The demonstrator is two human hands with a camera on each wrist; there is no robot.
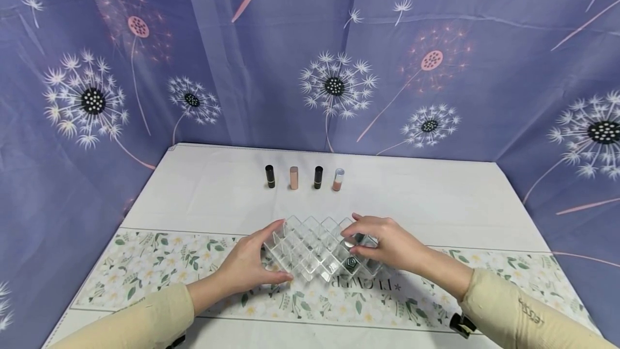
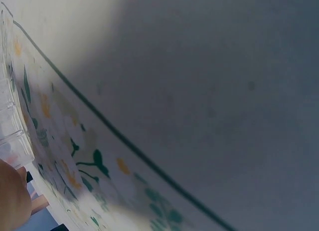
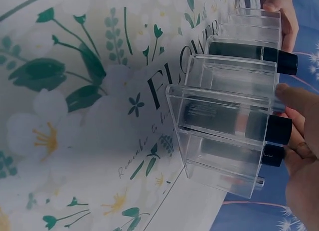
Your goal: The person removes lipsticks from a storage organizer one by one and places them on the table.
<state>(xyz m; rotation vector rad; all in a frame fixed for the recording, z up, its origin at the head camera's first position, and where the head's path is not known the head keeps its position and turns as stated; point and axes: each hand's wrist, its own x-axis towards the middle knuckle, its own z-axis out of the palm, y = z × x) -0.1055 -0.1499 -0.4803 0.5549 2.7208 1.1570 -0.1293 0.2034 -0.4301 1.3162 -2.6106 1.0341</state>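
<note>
A clear acrylic lipstick organizer (image 1: 310,249) with diamond-shaped compartments stands on the table. My left hand (image 1: 252,260) holds its left end, thumb at the near side and fingers at the far side. Over the right end, my right hand (image 1: 380,238) pinches the silvery top of a lipstick (image 1: 349,243) between thumb and fingers; its lower part is hidden in a compartment. Close by, a dark-capped tube (image 1: 351,264) sits in another compartment. In the right wrist view, several black-capped tubes (image 3: 280,129) stand inside the organizer, next to my right fingers (image 3: 294,99).
Beyond the organizer stand a black lipstick (image 1: 270,176), a rose-gold one (image 1: 294,178), another black one (image 1: 318,177) and a clear-and-pink one (image 1: 338,180). A floral runner (image 1: 184,263) crosses the white table (image 1: 411,193). Purple dandelion curtains (image 1: 271,69) enclose the back and sides.
</note>
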